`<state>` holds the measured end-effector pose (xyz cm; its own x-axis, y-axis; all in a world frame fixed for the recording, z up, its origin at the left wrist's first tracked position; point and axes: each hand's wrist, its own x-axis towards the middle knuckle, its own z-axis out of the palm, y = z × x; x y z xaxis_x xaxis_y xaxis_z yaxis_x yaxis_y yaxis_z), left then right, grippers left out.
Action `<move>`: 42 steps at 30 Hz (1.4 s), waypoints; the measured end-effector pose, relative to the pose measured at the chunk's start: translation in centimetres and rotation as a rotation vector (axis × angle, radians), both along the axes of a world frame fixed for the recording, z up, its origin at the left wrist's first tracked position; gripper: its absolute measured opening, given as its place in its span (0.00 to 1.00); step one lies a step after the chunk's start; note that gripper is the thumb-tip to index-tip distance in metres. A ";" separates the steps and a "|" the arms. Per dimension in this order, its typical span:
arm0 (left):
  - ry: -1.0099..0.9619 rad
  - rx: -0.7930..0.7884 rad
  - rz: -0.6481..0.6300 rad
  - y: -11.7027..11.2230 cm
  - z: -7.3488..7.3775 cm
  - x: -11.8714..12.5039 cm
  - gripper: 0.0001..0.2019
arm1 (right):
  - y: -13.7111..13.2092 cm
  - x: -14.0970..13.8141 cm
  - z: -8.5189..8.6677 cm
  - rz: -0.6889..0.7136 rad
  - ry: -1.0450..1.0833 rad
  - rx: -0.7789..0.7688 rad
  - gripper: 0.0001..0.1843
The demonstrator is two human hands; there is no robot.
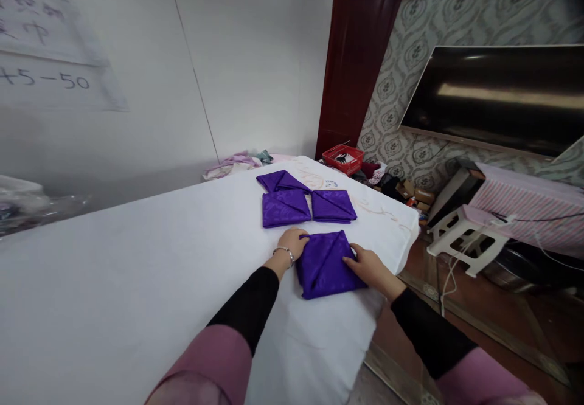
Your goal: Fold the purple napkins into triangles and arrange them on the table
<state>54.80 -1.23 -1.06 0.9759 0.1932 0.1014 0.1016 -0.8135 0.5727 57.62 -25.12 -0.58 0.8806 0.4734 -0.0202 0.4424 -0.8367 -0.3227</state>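
A folded purple fabric square [326, 268] lies between the left hand [293, 244], touching its far-left corner, and the right hand [368, 268], touching its right edge. I can't tell whether their fingers grip.

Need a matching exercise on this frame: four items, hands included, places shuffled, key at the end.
Items
1. Left hand
2. Red basket
3. Right hand
4. White stool

Places
A. In front of the pink-striped cloth
B. At the right edge of the nearest folded purple cloth
C. Beyond the far end of the white-covered table
D. At the far left corner of the nearest folded purple cloth

Pairs: 1-D, 2-C, 3-B, 4-A
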 end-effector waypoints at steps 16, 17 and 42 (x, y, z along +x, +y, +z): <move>-0.134 0.297 -0.375 -4.1 -0.6 -10.5 0.43 | -1.3 -1.7 3.0 0.776 -0.203 -0.101 0.43; -0.119 0.325 -0.373 -4.6 -0.8 -10.5 0.40 | -1.0 -1.6 2.9 0.761 -0.190 -0.101 0.42; -0.186 0.532 -0.704 -0.3 -0.6 -0.8 0.15 | 2.9 -2.1 -0.7 0.248 -0.204 -0.108 0.33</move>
